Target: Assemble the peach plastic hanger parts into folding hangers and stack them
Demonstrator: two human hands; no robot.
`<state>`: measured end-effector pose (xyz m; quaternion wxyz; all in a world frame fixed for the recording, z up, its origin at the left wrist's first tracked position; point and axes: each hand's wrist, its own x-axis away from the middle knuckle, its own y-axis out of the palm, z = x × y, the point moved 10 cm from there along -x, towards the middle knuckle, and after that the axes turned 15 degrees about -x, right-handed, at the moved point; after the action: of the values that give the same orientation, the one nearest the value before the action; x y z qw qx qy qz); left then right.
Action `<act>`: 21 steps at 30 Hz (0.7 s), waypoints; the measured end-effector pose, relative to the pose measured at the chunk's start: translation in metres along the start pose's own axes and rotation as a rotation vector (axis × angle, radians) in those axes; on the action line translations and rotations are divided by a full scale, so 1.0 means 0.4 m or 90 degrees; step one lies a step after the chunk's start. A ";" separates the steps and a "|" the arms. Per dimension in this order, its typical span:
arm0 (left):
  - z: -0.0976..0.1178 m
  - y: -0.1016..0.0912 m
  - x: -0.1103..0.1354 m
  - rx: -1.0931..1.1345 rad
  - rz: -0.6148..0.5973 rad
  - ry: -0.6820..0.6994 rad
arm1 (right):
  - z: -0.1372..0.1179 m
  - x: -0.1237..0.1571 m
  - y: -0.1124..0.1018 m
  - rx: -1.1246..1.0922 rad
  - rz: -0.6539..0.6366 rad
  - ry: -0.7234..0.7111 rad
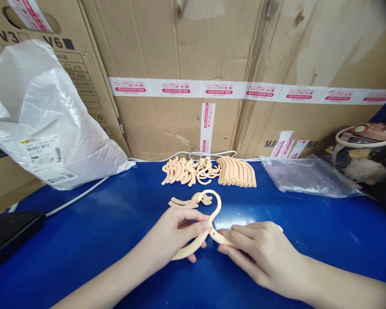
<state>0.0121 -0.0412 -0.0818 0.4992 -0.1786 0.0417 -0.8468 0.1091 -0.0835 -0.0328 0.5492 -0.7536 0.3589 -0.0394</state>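
Observation:
A cream plastic hanger is held between my two hands, its curved hook pointing up and away from me. My left hand is closed around the joint and the left arm, thumb on top. With fingers wrapped over it, my right hand grips the right arm, whose far part is mostly hidden beneath the fingers. Just beyond the hook lies a small group of cream hanger pieces. Farther back sit a pile of curved arms, several loose hooks and a neat row of arms.
Cardboard boxes stand along the back of the blue table. A white plastic bag leans at the left, above a black device and a white cable. At right are a clear plastic bag and a dark bag.

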 end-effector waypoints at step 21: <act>-0.012 0.004 -0.001 -0.170 0.026 -0.005 | 0.021 -0.004 0.019 -0.027 -0.029 0.014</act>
<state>0.0119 -0.0421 -0.0869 0.4884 -0.2462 0.1560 -0.8225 0.1081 -0.0769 -0.0420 0.5283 -0.7725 0.3484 -0.0523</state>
